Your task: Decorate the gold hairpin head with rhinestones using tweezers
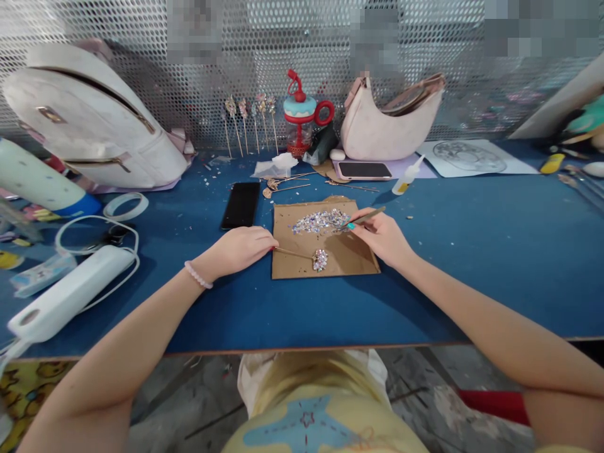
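A brown cardboard sheet (pixel 349 255) lies on the blue table. A pile of small sparkling gems (pixel 319 221) is spread on its far part. My left hand (pixel 240 248) is closed, pinching the end of a thin gold stick (pixel 293 253) whose tip carries a gem-covered ornament (pixel 320 259). My right hand (pixel 381 237) is closed on tweezers (pixel 364 218), and their tip touches the right edge of the gem pile.
A black phone (pixel 241 204) lies left of the cardboard, a second phone (pixel 364 170) and a glue bottle (pixel 408 176) behind it. Finished sticks (pixel 250 123), a red-lidded cup (pixel 301 119), two pale bags (pixel 391 123) and a white charger with cable (pixel 70 289) surround the area.
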Demonstrator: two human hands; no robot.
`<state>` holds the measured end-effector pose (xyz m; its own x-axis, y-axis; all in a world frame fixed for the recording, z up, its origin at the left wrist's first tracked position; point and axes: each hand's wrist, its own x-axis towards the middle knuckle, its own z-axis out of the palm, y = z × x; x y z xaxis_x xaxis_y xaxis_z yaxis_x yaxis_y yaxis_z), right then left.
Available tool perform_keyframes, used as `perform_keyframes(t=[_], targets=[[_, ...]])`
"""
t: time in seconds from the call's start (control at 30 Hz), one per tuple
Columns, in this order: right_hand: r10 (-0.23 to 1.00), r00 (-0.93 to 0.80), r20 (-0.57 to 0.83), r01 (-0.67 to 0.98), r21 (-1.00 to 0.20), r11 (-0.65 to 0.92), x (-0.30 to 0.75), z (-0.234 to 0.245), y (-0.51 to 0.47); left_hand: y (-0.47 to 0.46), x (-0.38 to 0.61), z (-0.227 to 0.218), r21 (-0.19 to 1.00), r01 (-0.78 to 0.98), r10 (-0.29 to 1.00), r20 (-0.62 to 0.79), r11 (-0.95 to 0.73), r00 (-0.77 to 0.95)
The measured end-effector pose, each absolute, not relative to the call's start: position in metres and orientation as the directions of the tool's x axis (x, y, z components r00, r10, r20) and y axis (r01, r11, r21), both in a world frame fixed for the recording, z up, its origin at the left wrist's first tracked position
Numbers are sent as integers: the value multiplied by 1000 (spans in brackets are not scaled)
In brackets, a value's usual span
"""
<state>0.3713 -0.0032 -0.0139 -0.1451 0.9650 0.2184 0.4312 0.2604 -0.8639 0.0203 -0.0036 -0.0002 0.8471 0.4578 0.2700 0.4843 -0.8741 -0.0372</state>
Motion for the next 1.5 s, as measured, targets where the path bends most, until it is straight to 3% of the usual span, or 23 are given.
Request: perform_keyframes(t=[0.6,1.1,1.5], targets=[[973,-226,36,548,-821,158,372,4,-13,-20,30,11,-36,413,395,226,-910,891],[946,-222,237,590,-740,324,366,-3,-13,-23,34,12,-83,416,390,221,-906,894],[948,-191,255,548,-774,318,366,-9,-13,-23,36,13,-103,415,386,221,-904,895]])
